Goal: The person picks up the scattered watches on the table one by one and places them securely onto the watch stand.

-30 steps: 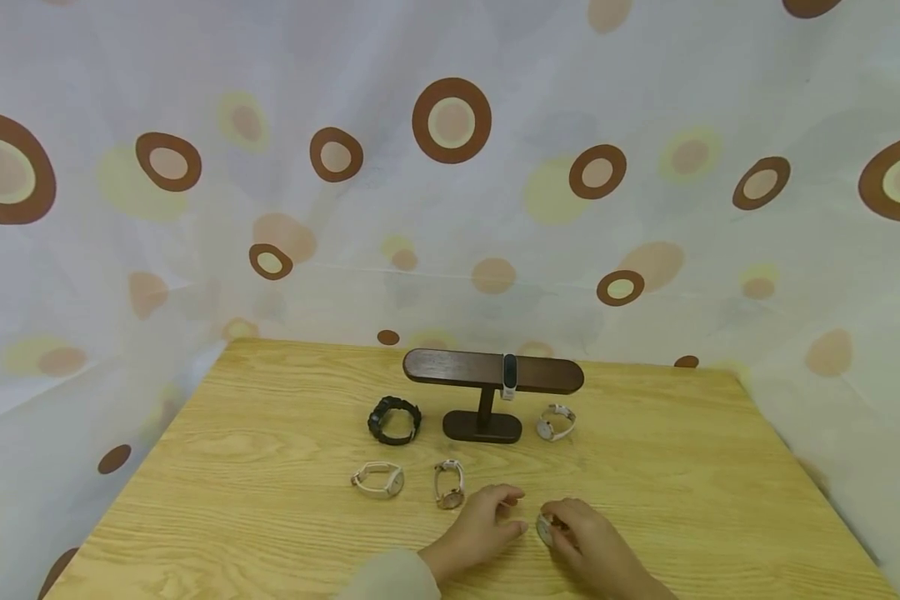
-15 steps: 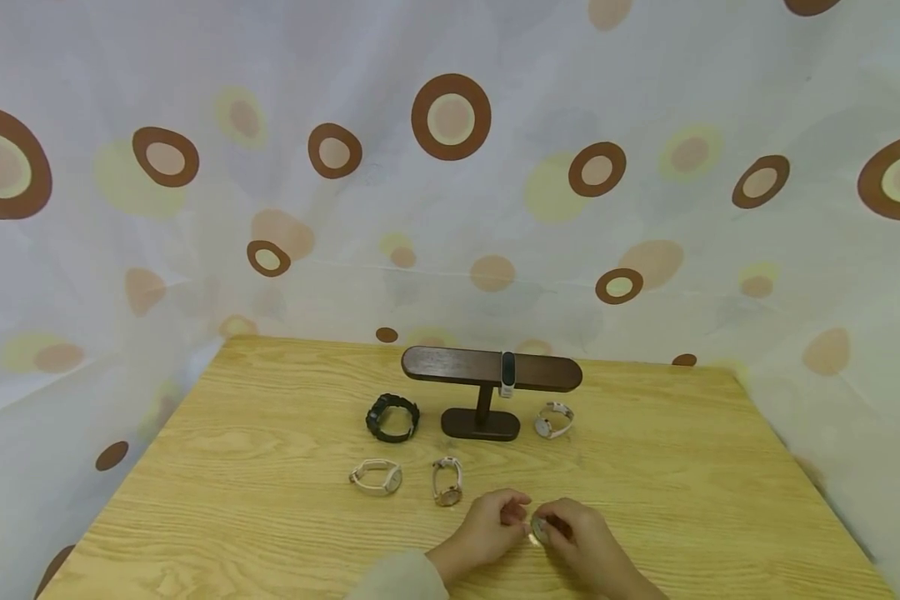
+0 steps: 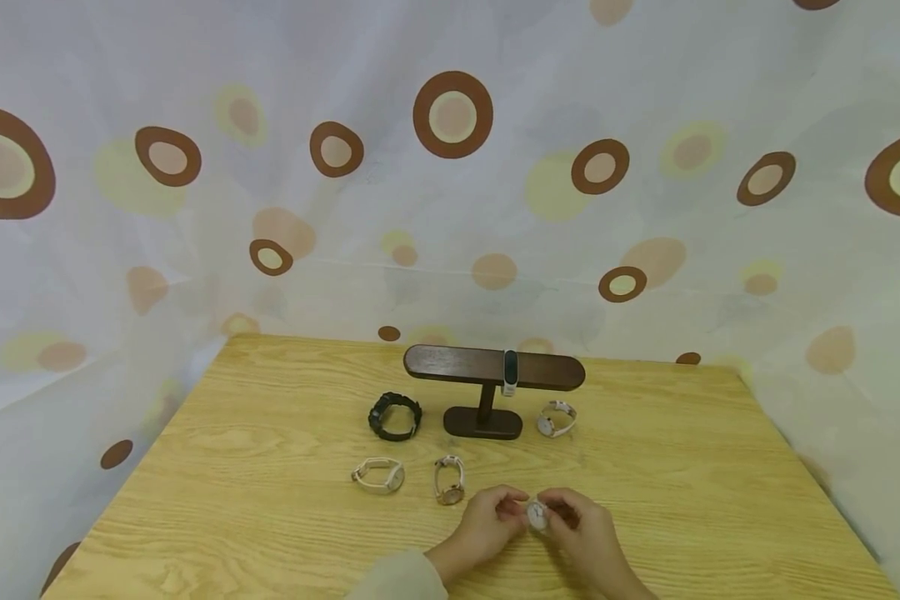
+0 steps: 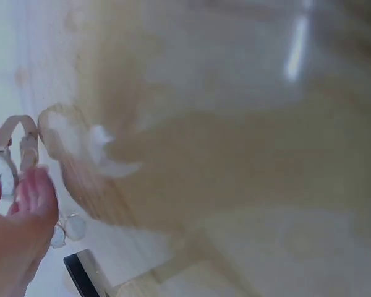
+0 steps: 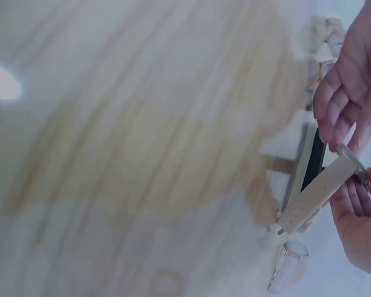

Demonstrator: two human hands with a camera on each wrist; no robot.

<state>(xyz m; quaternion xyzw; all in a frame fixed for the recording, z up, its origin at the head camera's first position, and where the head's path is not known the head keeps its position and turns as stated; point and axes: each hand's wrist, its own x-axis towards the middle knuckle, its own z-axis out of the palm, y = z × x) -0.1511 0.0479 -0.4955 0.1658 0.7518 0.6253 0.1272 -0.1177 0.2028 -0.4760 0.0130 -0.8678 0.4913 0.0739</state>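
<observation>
A wristwatch with a round white dial and a pale strap (image 3: pixel 537 516) is held between the two hands near the table's front. My right hand (image 3: pixel 588 533) grips it from the right, thumb and fingers curled at the case. From the other side my left hand (image 3: pixel 487 525) pinches its edge with thumb and fingertips. In the left wrist view the pale strap (image 4: pixel 17 127) loops up above the left hand (image 4: pixel 25 235). The right wrist view has the strap (image 5: pixel 318 192) hanging out from the right hand (image 5: pixel 362 232), its loose end pointing down-left.
Behind the hands stands a dark wooden watch stand (image 3: pixel 450 363) carrying a fitness band (image 3: pixel 510 371). Around it lie a black watch (image 3: pixel 394 417), a cream watch (image 3: pixel 378 476), a rose-gold watch (image 3: pixel 449 481) and a white-strapped watch (image 3: pixel 557 419) on the wooden table (image 3: pixel 682 467).
The right hand has brought the watch left and slightly up, turning its dial toward the head camera. The left hand has come right until its fingertips reach the watch.
</observation>
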